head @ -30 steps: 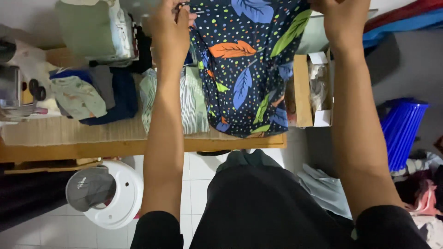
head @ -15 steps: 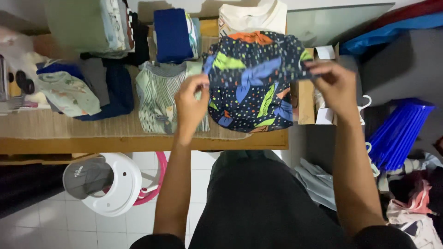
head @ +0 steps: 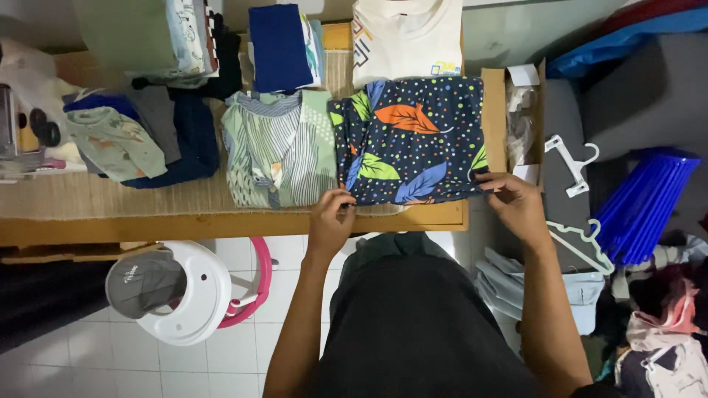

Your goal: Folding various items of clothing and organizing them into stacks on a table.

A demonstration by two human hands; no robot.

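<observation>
A dark blue garment with coloured dots and big leaf prints (head: 413,140) lies flat on the wooden table (head: 147,221). My left hand (head: 332,217) pinches its near left corner at the table's front edge. My right hand (head: 516,200) grips its near right corner. A folded green striped garment (head: 276,147) lies right beside it on the left.
Folded clothes fill the back of the table: a blue piece (head: 279,46), a white T-shirt (head: 405,40), a pale stack (head: 147,37). A white and pink plastic seat (head: 195,295) with a grey cap stands on the tiled floor. White hangers (head: 575,166) and a blue plastic object (head: 641,199) are at the right.
The leaf-print garment was held up in the air by both hands; it has come down and now lies flat on the table, with my hands at its near corners.
</observation>
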